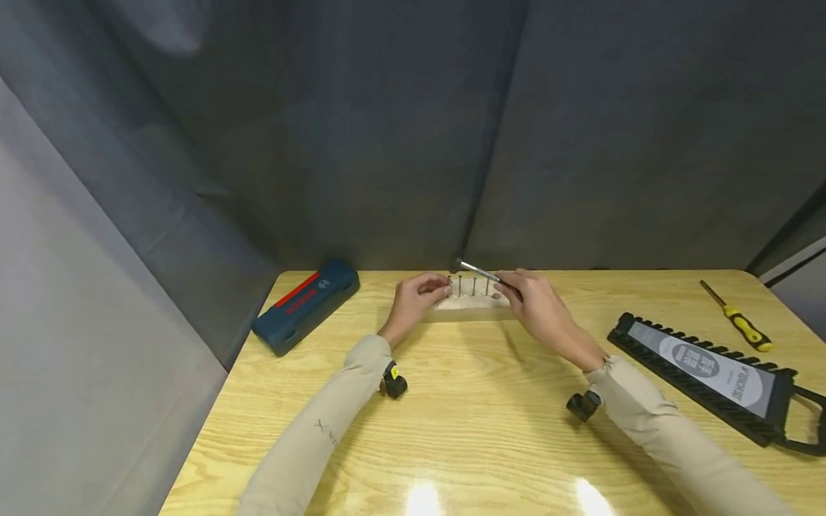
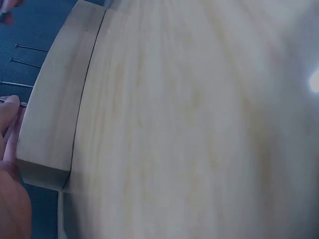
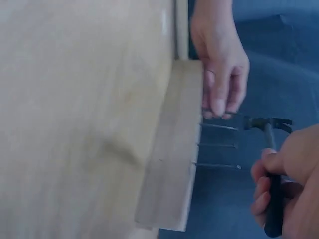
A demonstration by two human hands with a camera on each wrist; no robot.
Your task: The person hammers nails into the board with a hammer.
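A pale wooden block (image 1: 466,314) lies near the table's far edge, with several nails (image 1: 474,287) standing upright in a row along its top. My left hand (image 1: 410,304) is at the block's left end, pinching one nail (image 3: 232,113) between thumb and finger; its point is partly hidden by the fingertips. My right hand (image 1: 540,307) grips the black handle of a small claw hammer (image 3: 269,134). In the right wrist view the hammer's head is close to the pinched nail's head, seemingly with a small gap. The left wrist view shows the block's side and several nails.
A dark blue case (image 1: 310,304) with a red stripe sits at the far left. To the right are a black wrench rack (image 1: 700,373) with a grey label and a yellow-handled screwdriver (image 1: 742,322). A dark curtain (image 1: 387,143) hangs behind the table (image 1: 452,423).
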